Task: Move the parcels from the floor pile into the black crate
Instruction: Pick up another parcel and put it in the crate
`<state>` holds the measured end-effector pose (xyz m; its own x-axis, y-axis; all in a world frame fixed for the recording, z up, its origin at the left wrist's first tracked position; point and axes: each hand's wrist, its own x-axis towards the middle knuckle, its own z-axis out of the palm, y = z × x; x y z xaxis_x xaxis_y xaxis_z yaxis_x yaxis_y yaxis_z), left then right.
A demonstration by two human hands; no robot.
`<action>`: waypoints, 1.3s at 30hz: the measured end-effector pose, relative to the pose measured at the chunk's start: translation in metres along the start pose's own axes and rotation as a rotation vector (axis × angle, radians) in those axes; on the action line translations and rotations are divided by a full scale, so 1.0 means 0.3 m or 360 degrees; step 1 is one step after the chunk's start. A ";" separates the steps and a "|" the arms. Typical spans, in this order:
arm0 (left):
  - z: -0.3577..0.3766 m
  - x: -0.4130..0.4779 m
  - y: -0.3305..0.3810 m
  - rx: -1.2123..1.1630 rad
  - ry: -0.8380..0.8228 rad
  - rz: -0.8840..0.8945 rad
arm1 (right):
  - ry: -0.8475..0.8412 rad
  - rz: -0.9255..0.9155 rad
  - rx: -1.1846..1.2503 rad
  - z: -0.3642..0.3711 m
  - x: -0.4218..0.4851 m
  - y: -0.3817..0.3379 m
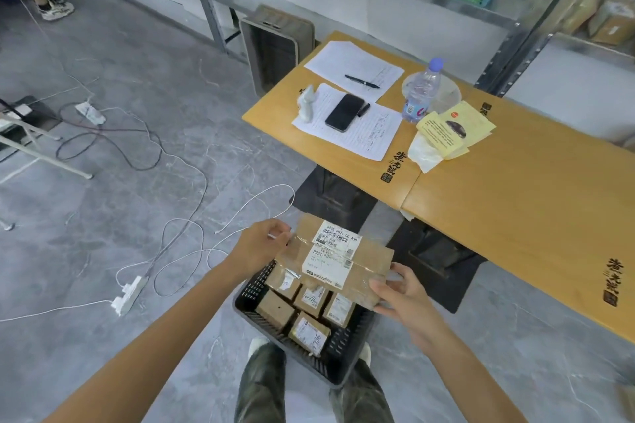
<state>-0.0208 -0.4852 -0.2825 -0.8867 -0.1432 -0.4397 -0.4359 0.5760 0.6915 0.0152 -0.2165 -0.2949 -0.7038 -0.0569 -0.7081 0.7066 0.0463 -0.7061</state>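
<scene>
Grey floor point(137, 199), wooden counter point(515, 216) at 2 o'clock. Black crate point(254, 287) at 6 o'clock, holding small parcels point(275, 311). Large parcel point(343, 259) above crate, pinched by left grip point(261, 244) at 9 o'clock edge, right grip point(405, 299) at 4 o'clock corner.

Left grip point(263, 244) and right grip point(403, 295) both curled, held forward.

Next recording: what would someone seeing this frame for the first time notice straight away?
A large taped parcel with white labels sits at the bottom centre. The left hand holds its far left edge and the right hand its near right corner, over a black crate already holding several smaller parcels. To the right, a wooden table carries a phone, papers and a water bottle.
</scene>
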 end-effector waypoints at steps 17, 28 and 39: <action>-0.014 0.524 -0.768 0.0346 -0.0266 0.0110 | 0.0524 0.0713 -0.0023 0.648 0.689 0.655; 0.324 0.850 -1.301 0.0384 -0.0298 0.0100 | 0.0771 0.0924 -0.0219 0.815 1.394 1.169; 0.440 0.885 -1.451 0.0334 -0.0357 0.0081 | 0.0513 0.1179 -0.0101 0.826 1.701 1.344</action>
<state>-0.0461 -0.6676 -0.7759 -0.8402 0.0578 -0.5392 -0.3299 0.7346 0.5929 -0.0408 -0.4739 -0.9390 -0.0477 0.3006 -0.9525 0.9989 0.0161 -0.0450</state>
